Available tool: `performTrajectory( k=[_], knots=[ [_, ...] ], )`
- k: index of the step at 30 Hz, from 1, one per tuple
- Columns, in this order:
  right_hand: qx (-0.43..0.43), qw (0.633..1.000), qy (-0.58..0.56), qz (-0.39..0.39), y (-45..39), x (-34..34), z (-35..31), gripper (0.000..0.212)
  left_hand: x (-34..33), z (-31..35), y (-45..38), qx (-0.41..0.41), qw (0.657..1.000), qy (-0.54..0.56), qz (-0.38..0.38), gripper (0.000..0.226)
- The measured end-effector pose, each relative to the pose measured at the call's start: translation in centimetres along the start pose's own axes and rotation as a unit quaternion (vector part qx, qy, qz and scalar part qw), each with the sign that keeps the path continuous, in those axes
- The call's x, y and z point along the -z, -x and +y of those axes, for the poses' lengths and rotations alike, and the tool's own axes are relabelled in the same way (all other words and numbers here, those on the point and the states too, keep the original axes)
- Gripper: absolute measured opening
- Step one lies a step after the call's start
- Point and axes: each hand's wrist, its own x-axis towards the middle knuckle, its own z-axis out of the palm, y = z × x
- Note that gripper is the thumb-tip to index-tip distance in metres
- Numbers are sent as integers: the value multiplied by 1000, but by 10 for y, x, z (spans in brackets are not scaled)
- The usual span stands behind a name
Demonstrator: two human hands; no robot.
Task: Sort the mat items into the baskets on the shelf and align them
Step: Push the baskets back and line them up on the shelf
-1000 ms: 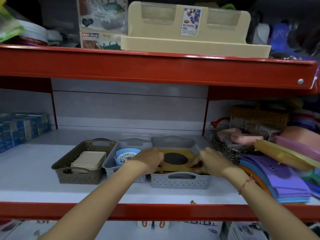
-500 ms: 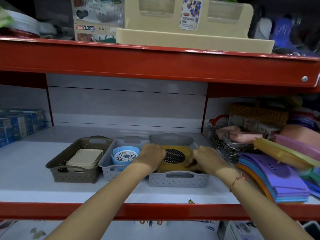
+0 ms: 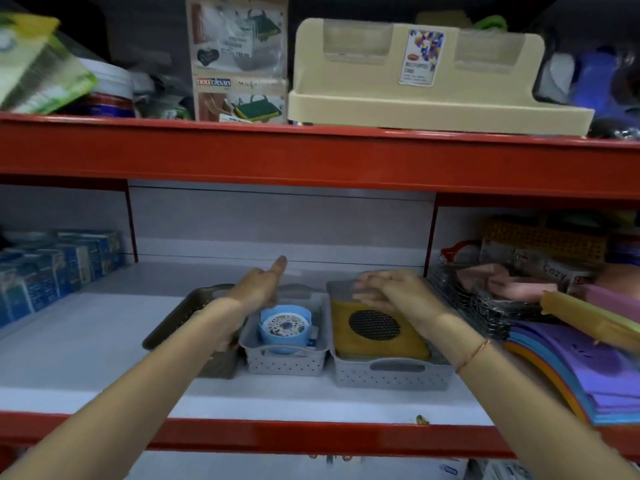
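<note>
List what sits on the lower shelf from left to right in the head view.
Blue boxes → brown basket → small grey basket holding a blue round item → larger grey basket holding the mustard mat → wire basket → stack of coloured mats.

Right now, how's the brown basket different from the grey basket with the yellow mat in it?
The brown basket is olive-brown, leftmost, partly hidden behind the left arm; the grey basket is pale grey, rightmost, in plain view. The grey one holds a yellow mat; the brown one's contents are hidden. Both are perforated with handle slots.
</note>
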Motion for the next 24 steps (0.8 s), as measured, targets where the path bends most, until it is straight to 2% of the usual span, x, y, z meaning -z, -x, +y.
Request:
performTrajectory(
  k=[2, 5, 9, 14, 24],
  knots=[
    [-46, 995, -89, -29, -2, -21, -11, 33, 13, 1, 1, 35, 999, -2, -31, 80],
    [-99, 983, -147, -47, -3, -54, -19, 35, 20, 1, 4, 45, 996, -23, -77, 90],
    [-135, 978, -152, -56, -3, -88, -19, 22, 13, 4, 2, 24, 989, -90, -112, 92],
    [-156, 979, -128, -22, -9, -105, -18, 40, 3, 12, -3, 24, 978, -165, -129, 86],
    [-197, 966, -164, -14, -18, -103, -13, 46, 2, 13, -21, 62, 979, -135, -140, 94]
  ],
)
